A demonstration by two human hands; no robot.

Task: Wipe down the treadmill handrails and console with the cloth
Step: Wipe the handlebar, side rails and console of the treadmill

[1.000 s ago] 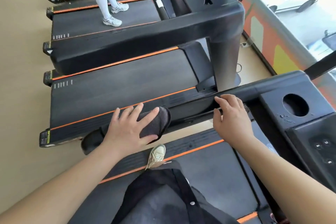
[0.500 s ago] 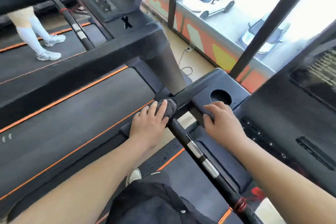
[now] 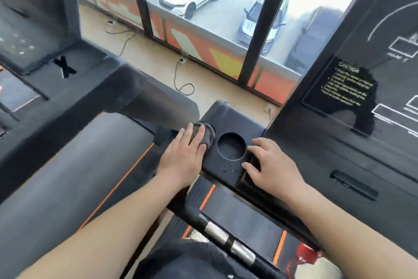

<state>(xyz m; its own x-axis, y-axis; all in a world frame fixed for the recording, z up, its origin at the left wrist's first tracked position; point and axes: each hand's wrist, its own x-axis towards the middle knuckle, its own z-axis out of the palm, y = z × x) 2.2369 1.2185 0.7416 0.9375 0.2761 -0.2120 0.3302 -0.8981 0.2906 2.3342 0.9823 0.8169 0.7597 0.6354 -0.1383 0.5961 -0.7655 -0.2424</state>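
Note:
A dark grey cloth [image 3: 207,134] lies on the left corner of the black treadmill console [image 3: 233,113], just left of a round cup holder [image 3: 231,146]. My left hand [image 3: 182,157] presses the cloth flat with straight fingers. To the right of the cup holder, my right hand [image 3: 270,166] rests on the console with fingers spread, fingertips on a recessed tray. The console's display panel [image 3: 366,106] with a caution label rises at the right. A black handrail bar with silver grip sensors [image 3: 226,239] runs below my hands.
A neighbouring treadmill's belt [image 3: 74,179] and thick handrail [image 3: 101,93] fill the left. Windows with black frames [image 3: 254,36] face a car park ahead. Power cables [image 3: 181,75] lie on the beige floor under the window.
My left hand slid the cloth forward from the handrail onto the console corner. My right hand shifted to the right of the cup holder. My view tilted up toward the window.

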